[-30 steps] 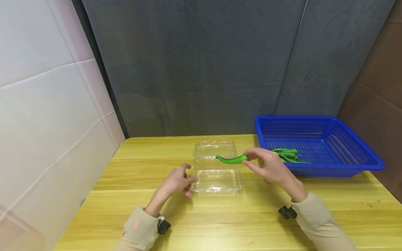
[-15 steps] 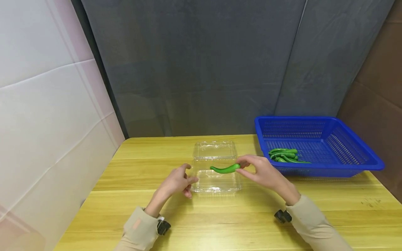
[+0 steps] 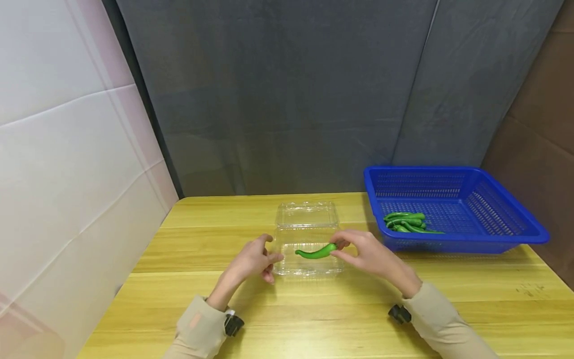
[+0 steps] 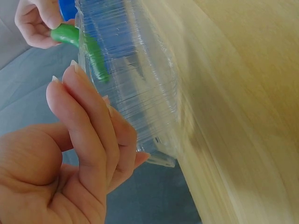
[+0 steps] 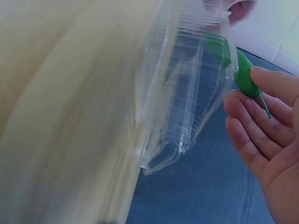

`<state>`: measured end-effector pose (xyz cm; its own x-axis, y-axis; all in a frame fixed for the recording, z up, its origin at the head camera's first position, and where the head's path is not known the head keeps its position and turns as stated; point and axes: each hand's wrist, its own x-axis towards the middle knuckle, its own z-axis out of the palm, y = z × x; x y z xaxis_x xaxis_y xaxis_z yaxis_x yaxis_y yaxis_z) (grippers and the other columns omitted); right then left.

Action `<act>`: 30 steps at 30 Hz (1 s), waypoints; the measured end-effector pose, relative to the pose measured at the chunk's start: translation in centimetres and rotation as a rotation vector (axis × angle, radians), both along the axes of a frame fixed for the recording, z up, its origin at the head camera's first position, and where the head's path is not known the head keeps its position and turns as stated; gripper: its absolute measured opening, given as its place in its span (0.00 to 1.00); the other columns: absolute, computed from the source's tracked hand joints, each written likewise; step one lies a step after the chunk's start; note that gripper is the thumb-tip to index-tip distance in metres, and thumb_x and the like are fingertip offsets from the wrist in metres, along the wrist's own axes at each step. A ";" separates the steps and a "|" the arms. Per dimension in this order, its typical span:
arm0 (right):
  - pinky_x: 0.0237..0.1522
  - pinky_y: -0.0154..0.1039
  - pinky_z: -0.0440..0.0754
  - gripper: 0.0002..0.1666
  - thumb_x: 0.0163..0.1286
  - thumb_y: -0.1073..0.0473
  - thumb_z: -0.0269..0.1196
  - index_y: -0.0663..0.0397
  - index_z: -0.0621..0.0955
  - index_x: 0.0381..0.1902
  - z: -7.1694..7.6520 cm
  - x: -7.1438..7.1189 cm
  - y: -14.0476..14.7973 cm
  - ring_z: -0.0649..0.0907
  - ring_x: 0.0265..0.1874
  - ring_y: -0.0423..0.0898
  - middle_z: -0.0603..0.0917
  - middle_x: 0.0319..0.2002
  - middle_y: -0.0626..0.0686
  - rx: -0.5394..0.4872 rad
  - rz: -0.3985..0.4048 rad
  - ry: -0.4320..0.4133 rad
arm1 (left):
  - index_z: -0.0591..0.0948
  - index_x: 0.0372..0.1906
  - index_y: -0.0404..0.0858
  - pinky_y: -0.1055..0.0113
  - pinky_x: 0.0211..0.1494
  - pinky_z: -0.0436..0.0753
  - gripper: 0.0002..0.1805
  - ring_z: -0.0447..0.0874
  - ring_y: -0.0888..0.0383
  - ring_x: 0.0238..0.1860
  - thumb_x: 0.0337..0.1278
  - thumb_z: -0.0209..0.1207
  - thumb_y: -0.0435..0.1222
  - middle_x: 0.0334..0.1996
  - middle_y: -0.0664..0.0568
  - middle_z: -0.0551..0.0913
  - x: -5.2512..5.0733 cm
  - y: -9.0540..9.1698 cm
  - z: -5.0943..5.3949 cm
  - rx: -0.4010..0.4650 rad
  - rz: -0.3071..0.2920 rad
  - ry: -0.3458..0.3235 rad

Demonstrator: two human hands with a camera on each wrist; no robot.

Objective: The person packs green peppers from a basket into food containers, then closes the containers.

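Observation:
A clear plastic clamshell box (image 3: 309, 234) lies opened out on the wooden table, its lid half at the back. The right hand (image 3: 369, 257) pinches a green chili pepper (image 3: 316, 253) by its stem end, level over the box's front half. In the right wrist view the pepper (image 5: 245, 74) is between thumb and fingers, a thin stem hanging from it, partly behind the clear wall. At the box's left edge is the left hand (image 3: 251, 259), fingers loosely bent; the left wrist view shows its fingers beside the clear wall (image 4: 135, 88), and they seem to touch it.
A blue perforated basket (image 3: 466, 242) stands at the right back of the wooden table (image 3: 188, 299), with several green peppers (image 3: 408, 222) in its left front corner. Grey cloth hangs behind the table, white cloth at the left and brown at the right.
The right hand has moved left and toward the table's front edge, bringing the pepper from near the hinge to over the box's front half. The left hand has stayed in place.

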<state>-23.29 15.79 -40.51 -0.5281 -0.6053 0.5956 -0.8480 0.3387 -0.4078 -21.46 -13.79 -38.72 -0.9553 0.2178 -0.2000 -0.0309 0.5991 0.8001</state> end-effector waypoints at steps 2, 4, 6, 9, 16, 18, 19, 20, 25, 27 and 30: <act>0.36 0.40 0.89 0.12 0.61 0.70 0.72 0.61 0.84 0.43 -0.1 0.1 -0.2 0.85 0.34 0.41 0.87 0.36 0.50 0.011 0.001 -0.012 | 0.60 0.72 0.24 0.61 0.42 0.90 0.36 0.83 0.55 0.15 0.68 0.63 0.34 0.25 0.41 0.81 0.0 0.0 0.0 -0.001 0.000 0.002; 0.36 0.42 0.90 0.12 0.62 0.69 0.72 0.61 0.84 0.43 -0.2 0.2 -0.3 0.85 0.34 0.42 0.87 0.36 0.50 0.028 -0.001 -0.031 | 0.60 0.72 0.24 0.61 0.42 0.90 0.36 0.83 0.55 0.15 0.68 0.63 0.34 0.24 0.42 0.81 0.0 0.0 0.1 -0.001 -0.001 0.004; 0.37 0.42 0.90 0.11 0.63 0.69 0.71 0.61 0.83 0.44 -0.3 0.3 -0.4 0.86 0.34 0.42 0.87 0.36 0.51 0.048 -0.003 -0.057 | 0.60 0.72 0.24 0.61 0.42 0.90 0.36 0.83 0.55 0.15 0.68 0.63 0.34 0.24 0.42 0.81 0.0 0.0 0.1 0.000 0.000 0.003; 0.39 0.42 0.90 0.11 0.64 0.69 0.70 0.61 0.83 0.44 -0.4 0.3 -0.5 0.86 0.35 0.42 0.87 0.37 0.51 0.074 -0.002 -0.090 | 0.60 0.72 0.24 0.61 0.42 0.90 0.36 0.83 0.54 0.15 0.68 0.63 0.33 0.23 0.43 0.81 0.0 0.0 0.1 0.003 -0.001 0.002; 0.40 0.40 0.89 0.11 0.66 0.66 0.70 0.60 0.83 0.45 -0.7 0.5 -0.7 0.85 0.36 0.40 0.87 0.38 0.50 0.124 0.002 -0.134 | 0.60 0.72 0.24 0.61 0.40 0.90 0.36 0.84 0.54 0.15 0.68 0.63 0.33 0.23 0.42 0.80 0.0 0.0 0.1 0.011 -0.003 0.000; 0.41 0.39 0.89 0.11 0.66 0.65 0.70 0.60 0.83 0.45 -0.8 0.6 -0.8 0.85 0.36 0.40 0.87 0.38 0.49 0.135 -0.006 -0.146 | 0.59 0.72 0.24 0.61 0.40 0.90 0.36 0.83 0.54 0.15 0.68 0.63 0.33 0.23 0.42 0.80 0.0 0.0 0.0 0.012 -0.004 -0.002; 0.41 0.39 0.89 0.11 0.66 0.64 0.70 0.60 0.84 0.46 -0.8 0.6 -0.8 0.85 0.36 0.39 0.87 0.38 0.49 0.140 -0.009 -0.152 | 0.59 0.72 0.24 0.62 0.40 0.90 0.36 0.83 0.54 0.15 0.68 0.63 0.33 0.23 0.42 0.80 0.0 0.0 0.0 0.012 -0.003 -0.002; 0.41 0.38 0.89 0.11 0.66 0.64 0.70 0.60 0.84 0.46 -0.8 0.7 -0.9 0.85 0.36 0.39 0.87 0.38 0.49 0.144 -0.013 -0.161 | 0.59 0.72 0.24 0.62 0.39 0.90 0.36 0.83 0.54 0.15 0.68 0.63 0.33 0.23 0.42 0.80 0.0 0.0 0.0 0.013 -0.003 -0.003; 0.43 0.37 0.89 0.12 0.67 0.63 0.70 0.59 0.83 0.47 -0.9 0.8 -1.1 0.85 0.37 0.38 0.87 0.39 0.49 0.160 -0.013 -0.191 | 0.59 0.72 0.24 0.62 0.37 0.90 0.36 0.83 0.55 0.15 0.68 0.63 0.33 0.24 0.42 0.81 0.0 0.0 0.0 0.014 -0.003 -0.007; 0.43 0.36 0.88 0.11 0.67 0.63 0.69 0.59 0.83 0.47 -0.9 0.9 -1.2 0.85 0.38 0.38 0.87 0.39 0.49 0.167 -0.013 -0.201 | 0.59 0.72 0.24 0.62 0.37 0.90 0.36 0.83 0.55 0.15 0.68 0.63 0.33 0.24 0.42 0.81 0.0 0.0 0.0 0.013 -0.003 -0.008; 0.42 0.33 0.88 0.11 0.68 0.63 0.69 0.60 0.84 0.48 -1.0 0.9 -1.4 0.85 0.38 0.39 0.87 0.39 0.50 0.172 -0.015 -0.211 | 0.59 0.72 0.24 0.61 0.39 0.90 0.36 0.83 0.55 0.15 0.68 0.63 0.33 0.24 0.42 0.81 0.1 0.0 0.0 0.010 -0.001 -0.008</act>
<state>-22.37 14.43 -41.51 -0.6395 -0.6788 0.3609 -0.7446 0.4302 -0.5104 -21.40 -13.77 -38.69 -0.9534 0.2211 -0.2052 -0.0363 0.5911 0.8058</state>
